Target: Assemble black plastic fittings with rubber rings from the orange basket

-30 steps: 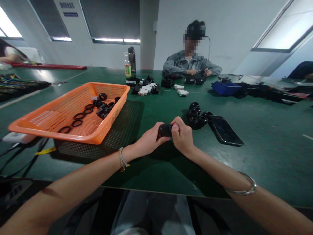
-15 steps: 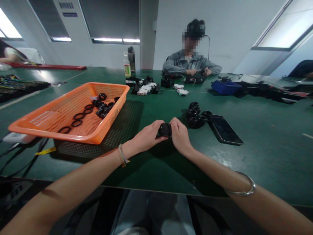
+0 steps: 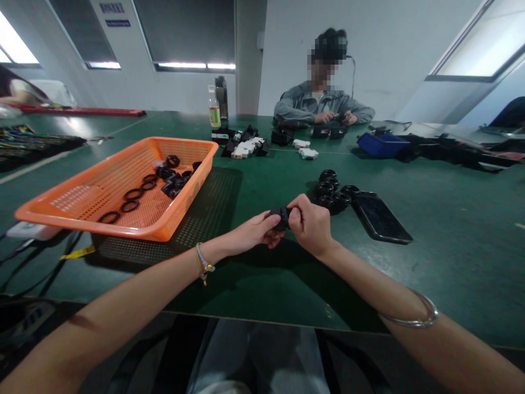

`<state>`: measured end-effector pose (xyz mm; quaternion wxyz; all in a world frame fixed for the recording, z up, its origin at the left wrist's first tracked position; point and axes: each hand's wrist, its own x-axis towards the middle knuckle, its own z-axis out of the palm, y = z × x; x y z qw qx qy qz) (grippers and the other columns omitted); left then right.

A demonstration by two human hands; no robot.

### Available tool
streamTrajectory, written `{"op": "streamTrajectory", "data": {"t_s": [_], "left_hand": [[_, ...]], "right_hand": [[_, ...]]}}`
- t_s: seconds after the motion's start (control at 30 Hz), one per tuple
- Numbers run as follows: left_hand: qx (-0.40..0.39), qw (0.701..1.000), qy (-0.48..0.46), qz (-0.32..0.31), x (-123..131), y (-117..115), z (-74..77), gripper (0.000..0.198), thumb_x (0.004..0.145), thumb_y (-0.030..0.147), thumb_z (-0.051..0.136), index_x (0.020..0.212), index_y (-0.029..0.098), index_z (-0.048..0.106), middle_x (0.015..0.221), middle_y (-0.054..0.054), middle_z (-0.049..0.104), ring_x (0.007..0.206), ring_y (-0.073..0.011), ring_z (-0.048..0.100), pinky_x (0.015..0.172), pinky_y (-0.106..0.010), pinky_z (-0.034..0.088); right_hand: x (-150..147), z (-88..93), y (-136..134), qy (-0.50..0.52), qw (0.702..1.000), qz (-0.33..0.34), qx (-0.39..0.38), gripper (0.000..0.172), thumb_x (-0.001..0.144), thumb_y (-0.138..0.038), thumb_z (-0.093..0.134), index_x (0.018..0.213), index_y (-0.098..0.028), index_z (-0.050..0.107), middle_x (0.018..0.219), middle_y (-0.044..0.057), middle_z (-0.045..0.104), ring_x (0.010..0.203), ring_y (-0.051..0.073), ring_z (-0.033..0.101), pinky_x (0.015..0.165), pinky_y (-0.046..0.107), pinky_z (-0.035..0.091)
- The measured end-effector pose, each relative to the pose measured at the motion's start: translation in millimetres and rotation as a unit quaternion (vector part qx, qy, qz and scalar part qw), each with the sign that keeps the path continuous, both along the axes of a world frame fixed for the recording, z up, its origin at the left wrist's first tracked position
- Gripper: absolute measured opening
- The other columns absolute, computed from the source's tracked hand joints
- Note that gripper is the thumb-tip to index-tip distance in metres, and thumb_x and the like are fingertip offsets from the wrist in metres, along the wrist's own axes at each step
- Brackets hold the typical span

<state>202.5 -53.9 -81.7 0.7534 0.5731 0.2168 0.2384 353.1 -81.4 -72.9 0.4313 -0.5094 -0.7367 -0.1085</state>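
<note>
Above the green table, a small black plastic fitting [image 3: 280, 219] is held between both my hands. My left hand [image 3: 262, 230] is closed on its left side, with the thumb across the near face. On the other side, the fingers and thumb of my right hand [image 3: 308, 221] pinch its right end, partly covering it. Just beyond my right hand lies a cluster of similar round black fittings [image 3: 330, 189]. An orange perforated basket [image 3: 164, 232] stands to the left, holding several black rings [image 3: 133, 195] and a pile of black fittings [image 3: 177, 183].
A smartphone [image 3: 381, 218] lies right of the fittings. Farther back are black and white parts [image 3: 246, 146], a drink bottle [image 3: 214, 106] and a blue bin [image 3: 381, 145]. A co-worker [image 3: 305, 104] sits across the green table [image 3: 262, 290]. Cables lie at the left.
My right hand has turned and rounded its grip on the fitting's right end. My left thumb has come over the fitting, and its fingers now show beneath.
</note>
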Motion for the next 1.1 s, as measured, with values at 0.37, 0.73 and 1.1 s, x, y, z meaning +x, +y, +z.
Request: {"op": "streamTrajectory", "data": {"t_s": [0.37,0.73,1.1], "left_hand": [[0.242,0.961,0.107,0.084,-4,-6,3.7,0.022,0.083,0.039,0.044,0.085,0.016,0.043,0.068,0.001,0.050,0.060,-0.0102,0.045,0.060,-0.025,0.038],[0.471,0.848,0.195,0.147,-7,1,5.5,0.036,0.075,0.034,0.059,0.105,0.018,0.047,0.097,-0.008,0.056,0.091,-0.0232,0.055,0.082,-0.036,0.043],[0.565,0.788,0.216,0.118,-10,8,9.4,0.034,0.078,0.036,0.056,0.104,0.016,0.046,0.105,-0.012,0.053,0.103,-0.0258,0.050,0.091,-0.041,0.039]], "right_hand": [[-4,-2.5,-3,-0.001,1.000,0.002,0.004,0.017,0.078,-0.023,0.029,0.066,-0.022,0.041,0.048,-0.002,0.047,0.041,0.012,0.042,0.045,0.024,0.029],[-15,-0.8,-5,0.125,0.990,-0.028,-0.061,0.016,0.078,-0.023,0.028,0.064,-0.023,0.035,0.049,-0.004,0.037,0.040,0.012,0.036,0.044,0.025,0.025],[-19,-2.5,-4,0.209,0.971,-0.013,-0.116,0.019,0.080,-0.024,0.027,0.062,-0.023,0.034,0.049,-0.005,0.034,0.043,0.012,0.035,0.046,0.025,0.024]]}}
